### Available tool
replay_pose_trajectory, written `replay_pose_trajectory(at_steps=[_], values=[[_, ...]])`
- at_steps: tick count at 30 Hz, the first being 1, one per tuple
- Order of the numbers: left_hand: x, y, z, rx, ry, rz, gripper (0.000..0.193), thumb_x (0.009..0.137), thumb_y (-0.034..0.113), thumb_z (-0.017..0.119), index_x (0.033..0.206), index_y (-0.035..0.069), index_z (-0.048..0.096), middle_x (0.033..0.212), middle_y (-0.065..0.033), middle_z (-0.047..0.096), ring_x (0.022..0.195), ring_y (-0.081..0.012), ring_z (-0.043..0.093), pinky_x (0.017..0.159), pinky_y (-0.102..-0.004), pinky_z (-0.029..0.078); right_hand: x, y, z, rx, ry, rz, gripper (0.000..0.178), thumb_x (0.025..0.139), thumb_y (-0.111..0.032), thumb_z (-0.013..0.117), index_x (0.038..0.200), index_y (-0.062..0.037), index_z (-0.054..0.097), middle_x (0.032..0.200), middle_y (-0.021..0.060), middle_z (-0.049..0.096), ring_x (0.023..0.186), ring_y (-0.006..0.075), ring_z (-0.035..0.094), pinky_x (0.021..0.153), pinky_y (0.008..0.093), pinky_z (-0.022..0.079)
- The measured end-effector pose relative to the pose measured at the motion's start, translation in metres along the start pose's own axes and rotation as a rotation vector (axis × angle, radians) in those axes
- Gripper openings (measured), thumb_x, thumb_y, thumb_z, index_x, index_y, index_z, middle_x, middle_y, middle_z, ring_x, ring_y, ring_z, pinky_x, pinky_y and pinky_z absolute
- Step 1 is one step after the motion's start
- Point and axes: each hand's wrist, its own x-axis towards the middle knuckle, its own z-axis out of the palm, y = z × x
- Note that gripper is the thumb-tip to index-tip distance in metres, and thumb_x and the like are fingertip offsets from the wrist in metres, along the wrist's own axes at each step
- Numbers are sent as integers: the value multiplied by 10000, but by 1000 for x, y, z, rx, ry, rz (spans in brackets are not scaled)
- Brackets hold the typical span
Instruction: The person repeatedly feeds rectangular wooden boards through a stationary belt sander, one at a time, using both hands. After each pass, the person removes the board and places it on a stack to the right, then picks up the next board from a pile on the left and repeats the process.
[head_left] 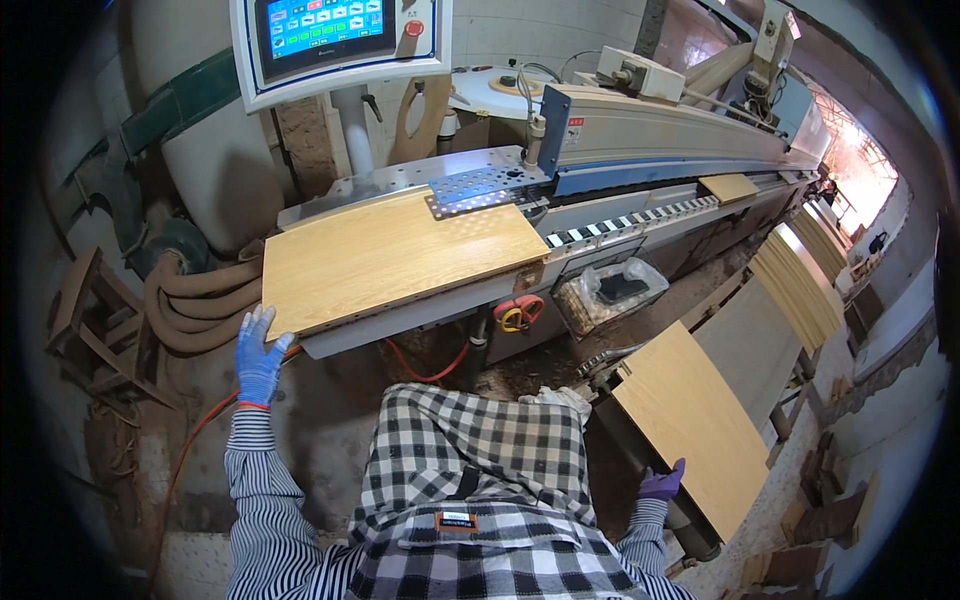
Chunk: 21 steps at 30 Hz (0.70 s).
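A light wood-grain panel lies flat on the bed of a long machine, ahead of me. My left hand, in a blue glove, touches that panel's near left corner with its fingers stretched out. At my right, a second wood-grain panel rests on a roller stand. My right hand, in a purple glove, holds this panel by its near left edge, the thumb up at the edge and the other fingers partly hidden. Farther along the machine sits a smaller piece of panel.
A control screen with a red button stands above the machine. The segmented feed track runs away to the right under a long beam. Below hang red-handled scissors, beside a plastic-lined bin. Stacked panels stand at far right, thick hoses at left.
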Motion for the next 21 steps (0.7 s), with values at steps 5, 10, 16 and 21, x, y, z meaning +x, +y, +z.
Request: replay_pose_trajectory(at_steps=[5,10,16,21], values=[[3,1,0,-8,-17,4,544,790,175,753,1287,45,574,1410,-179,474,1376,-309,347,1112,-382,302,3,-1,-1,4,18,-22,862,783,-560,682,1314,14,321,1315,102,410,1313,219,302,1173,468,110],[4,-8,4,-54,19,34,577,766,190,775,1279,24,572,1389,-195,487,1359,-302,380,1089,-364,340,-9,-14,9,190,143,169,867,731,-590,707,1284,-8,382,1361,119,425,1310,214,331,1135,446,236],[12,7,30,-233,59,21,630,729,234,803,1268,4,573,1364,-258,479,1328,-311,421,1078,-377,355,23,-29,-47,275,-53,98,893,702,-609,721,1295,-19,408,1422,141,387,1287,238,370,1076,394,322],[15,20,45,46,103,96,678,697,338,809,1259,30,588,1333,-247,512,1260,-354,471,1062,-419,360,77,-54,-99,456,155,172,617,782,-502,704,1193,-58,580,1237,80,605,1133,260,531,1025,372,389]])
